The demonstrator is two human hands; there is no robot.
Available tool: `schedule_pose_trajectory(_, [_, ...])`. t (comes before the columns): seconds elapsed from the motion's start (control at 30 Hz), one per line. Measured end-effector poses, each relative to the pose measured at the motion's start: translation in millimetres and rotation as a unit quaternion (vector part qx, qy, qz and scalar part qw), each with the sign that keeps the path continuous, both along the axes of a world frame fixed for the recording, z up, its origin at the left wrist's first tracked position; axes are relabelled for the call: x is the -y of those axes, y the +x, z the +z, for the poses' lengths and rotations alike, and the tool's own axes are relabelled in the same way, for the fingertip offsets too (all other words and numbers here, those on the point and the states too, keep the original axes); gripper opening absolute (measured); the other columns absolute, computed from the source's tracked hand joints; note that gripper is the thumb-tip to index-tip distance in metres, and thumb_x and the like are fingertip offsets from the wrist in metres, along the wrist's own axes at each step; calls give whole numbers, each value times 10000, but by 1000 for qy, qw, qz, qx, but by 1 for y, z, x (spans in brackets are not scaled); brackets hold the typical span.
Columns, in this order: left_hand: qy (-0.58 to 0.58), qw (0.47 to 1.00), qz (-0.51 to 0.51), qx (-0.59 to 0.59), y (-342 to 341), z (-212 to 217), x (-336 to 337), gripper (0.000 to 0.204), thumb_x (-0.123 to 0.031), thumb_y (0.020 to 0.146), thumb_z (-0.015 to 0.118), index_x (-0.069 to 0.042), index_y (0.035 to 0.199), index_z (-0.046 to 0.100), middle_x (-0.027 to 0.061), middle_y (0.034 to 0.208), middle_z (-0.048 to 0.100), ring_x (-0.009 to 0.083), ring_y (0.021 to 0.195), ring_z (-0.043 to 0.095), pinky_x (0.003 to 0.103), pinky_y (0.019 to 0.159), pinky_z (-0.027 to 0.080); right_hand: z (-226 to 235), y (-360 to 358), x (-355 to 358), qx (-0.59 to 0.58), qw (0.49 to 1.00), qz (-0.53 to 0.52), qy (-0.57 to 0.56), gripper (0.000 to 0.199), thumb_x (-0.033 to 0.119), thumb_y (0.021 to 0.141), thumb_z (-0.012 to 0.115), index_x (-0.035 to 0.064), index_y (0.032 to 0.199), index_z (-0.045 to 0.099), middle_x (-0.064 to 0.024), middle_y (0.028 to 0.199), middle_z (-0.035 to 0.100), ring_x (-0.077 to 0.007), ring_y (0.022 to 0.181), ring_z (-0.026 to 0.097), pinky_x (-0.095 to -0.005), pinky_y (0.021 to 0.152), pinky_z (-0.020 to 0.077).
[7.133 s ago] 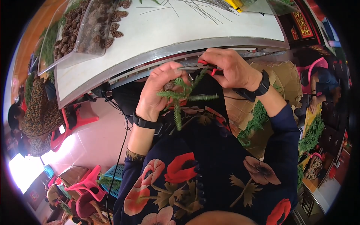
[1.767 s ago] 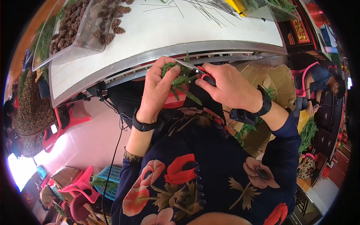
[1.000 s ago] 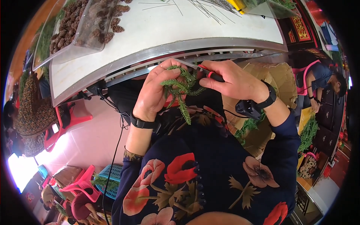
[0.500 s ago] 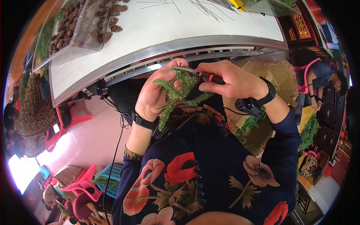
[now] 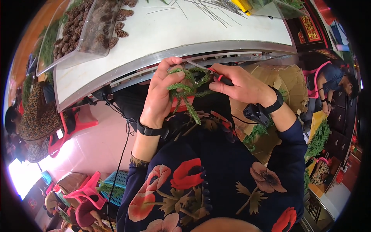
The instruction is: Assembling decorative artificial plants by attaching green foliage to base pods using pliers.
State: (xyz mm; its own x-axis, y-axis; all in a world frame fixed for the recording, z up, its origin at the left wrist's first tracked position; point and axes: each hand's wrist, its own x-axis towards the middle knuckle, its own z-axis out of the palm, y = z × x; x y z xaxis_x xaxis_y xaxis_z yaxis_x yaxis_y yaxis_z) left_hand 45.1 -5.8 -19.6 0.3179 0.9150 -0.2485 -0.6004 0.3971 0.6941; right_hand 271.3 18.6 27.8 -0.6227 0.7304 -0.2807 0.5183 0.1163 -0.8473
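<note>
Below the table edge, my left hand [image 5: 159, 92] is closed around a green artificial pine sprig [image 5: 189, 104], its thumb and fingers pinching the stem end. Several needle-covered tips of the sprig fan out and hang downward. My right hand [image 5: 241, 87] grips a pair of pliers [image 5: 224, 80] with red and black handles. The slim metal jaws point left, at the top of the sprig close to my left fingertips. Whether the jaws bite on the stem is too small to tell.
On the white table [image 5: 162, 29] lie loose pine cones [image 5: 123, 34], a clear bin of pine cones [image 5: 73, 33] and thin wires [image 5: 216, 11]. Cardboard [image 5: 288, 73] with greenery is at my right. Pink chairs [image 5: 87, 189], a blue basket [image 5: 118, 181] and other people [image 5: 336, 83] are around.
My left hand has turned and closed further over the sprig, whose tips now hang lower and more bunched. The pliers' jaws have tilted upward to the left.
</note>
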Motion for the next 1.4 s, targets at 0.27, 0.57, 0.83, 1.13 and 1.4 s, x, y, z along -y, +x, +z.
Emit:
schedule_pose_trajectory(0.27, [57, 989, 49, -128, 7, 6, 1, 321, -11, 885, 546, -41, 1182, 428, 71, 949, 611, 137, 817, 589, 267, 767, 477, -5, 1, -3, 10, 996, 22, 81, 350, 248, 892, 638, 2, 1127, 556, -163, 893, 608, -284, 742, 546, -354, 704, 450])
schedule_pose_trajectory(0.57, [-48, 997, -42, 47, 1, 6, -2, 297, -26, 876, 516, -38, 1169, 474, 80, 898, 613, 139, 742, 594, 243, 670, 487, 3, -3, -10, -10, 990, 67, 120, 304, 233, 846, 670, -29, 913, 533, -218, 852, 607, -422, 791, 555, -428, 688, 449])
schedule_pose_trajectory(0.83, [-30, 999, -1, 11, 7, 6, 3, 315, 7, 867, 525, -30, 1174, 465, 52, 853, 598, 117, 720, 562, 222, 674, 468, -6, -4, 4, 12, 990, 28, 137, 220, 133, 842, 649, -10, 979, 553, -184, 754, 554, -336, 660, 508, -374, 627, 422])
schedule_pose_trajectory(1.13, [176, 918, 118, -334, 10, -3, 3, 374, -21, 866, 579, 2, 1200, 412, 32, 828, 584, 93, 764, 533, 223, 732, 433, -10, -7, 7, 1, 996, -31, 83, 208, 159, 869, 648, 5, 992, 581, -103, 809, 621, -223, 683, 552, -319, 670, 454])
schedule_pose_trajectory(1.4, [158, 935, 71, -309, 14, 10, 2, 373, -29, 903, 584, 21, 1242, 438, 61, 956, 624, 111, 841, 593, 238, 780, 493, -24, -9, 5, -10, 989, -63, 134, 264, 234, 842, 648, 15, 989, 623, -197, 822, 662, -399, 787, 633, -443, 680, 503])
